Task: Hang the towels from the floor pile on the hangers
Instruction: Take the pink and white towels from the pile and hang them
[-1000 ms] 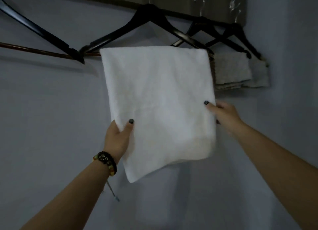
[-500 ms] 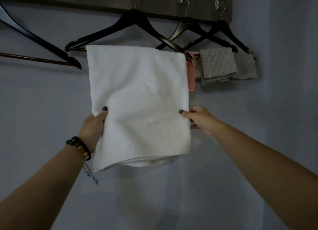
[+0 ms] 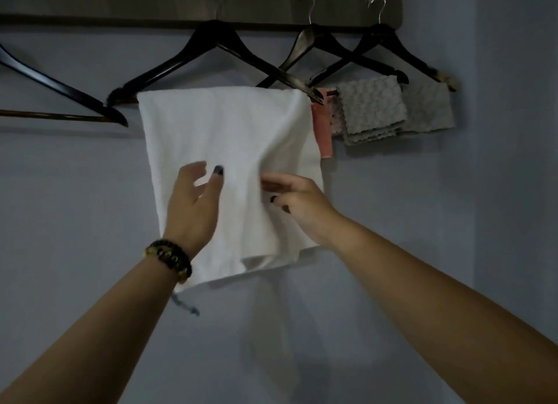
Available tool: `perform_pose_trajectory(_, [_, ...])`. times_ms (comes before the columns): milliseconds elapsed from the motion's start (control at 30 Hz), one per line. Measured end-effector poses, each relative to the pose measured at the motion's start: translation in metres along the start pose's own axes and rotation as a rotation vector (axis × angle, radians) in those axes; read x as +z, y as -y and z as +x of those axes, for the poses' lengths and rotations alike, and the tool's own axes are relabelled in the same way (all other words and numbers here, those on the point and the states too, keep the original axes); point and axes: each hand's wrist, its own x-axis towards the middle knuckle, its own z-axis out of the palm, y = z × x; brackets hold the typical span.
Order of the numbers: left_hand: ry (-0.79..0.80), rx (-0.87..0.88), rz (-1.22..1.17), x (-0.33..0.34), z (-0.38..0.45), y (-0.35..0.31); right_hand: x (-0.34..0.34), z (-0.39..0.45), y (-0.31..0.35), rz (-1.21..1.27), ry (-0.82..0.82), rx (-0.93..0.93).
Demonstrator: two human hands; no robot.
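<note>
White towel (image 3: 229,149) is hanging folded over the bar of the black hanger (image 3: 211,50), second from the left end of the wall rack (image 3: 120,1). Left hand (image 3: 193,210) is resting in front of the towel's middle, fingers spread apart, gripping nothing; a beaded bracelet (image 3: 169,260) is sitting on that wrist. Right hand (image 3: 297,207) is pinching a vertical fold of the towel, fingers together on the cloth. Toward the rack's right end, a pink cloth (image 3: 323,131) and two grey cloths (image 3: 373,107) are hanging on the neighbouring hangers.
</note>
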Motion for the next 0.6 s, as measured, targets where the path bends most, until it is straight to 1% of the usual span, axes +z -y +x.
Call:
perform_pose_trajectory(33, [0.065,-0.036,-0.033,0.008,0.002,-0.009,0.006,-0.002,-0.003,0.020,0.041,0.020])
perform_pose_trajectory(67, [0.106,-0.061,-0.008,0.015,0.005,-0.016,0.010,-0.004,-0.007,0.074,0.078,0.038])
perform_pose_trajectory(133, [0.129,-0.065,0.132,0.023,0.015,-0.020,0.014,-0.009,-0.020,0.203,0.119,0.083])
perform_pose_trajectory(167, [0.117,-0.041,0.219,0.026,0.019,-0.018,0.013,-0.011,-0.027,0.229,0.094,0.089])
perform_pose_trajectory(200, [0.090,-0.006,0.284,0.028,0.021,-0.016,0.010,-0.012,-0.034,0.202,0.021,0.074])
perform_pose_trajectory(300, [0.006,0.115,0.319,0.027,0.023,-0.011,-0.020,0.000,-0.055,-0.081,-0.396,0.019])
perform_pose_trajectory(333, [-0.005,0.165,0.335,0.026,0.023,-0.011,-0.035,0.008,-0.063,-0.166,-0.493,0.036])
perform_pose_trajectory(367, [0.001,0.242,0.382,0.024,0.024,-0.010,-0.048,0.015,-0.070,-0.248,-0.523,0.090])
perform_pose_trajectory(433, [0.043,0.439,0.521,0.018,0.026,-0.011,-0.067,0.026,-0.081,-0.333,-0.444,0.229])
perform_pose_trajectory(467, [0.070,0.517,0.594,0.016,0.029,-0.010,-0.071,0.030,-0.087,-0.320,-0.404,0.264])
perform_pose_trajectory(500, [0.089,0.543,0.662,0.015,0.030,-0.010,-0.071,0.031,-0.088,-0.284,-0.394,0.248])
perform_pose_trajectory(533, [0.090,0.522,0.711,0.016,0.030,-0.013,-0.068,0.029,-0.090,-0.248,-0.407,0.181])
perform_pose_trajectory(600, [0.030,0.469,0.799,0.019,0.031,-0.023,-0.053,0.019,-0.085,-0.207,-0.479,-0.005])
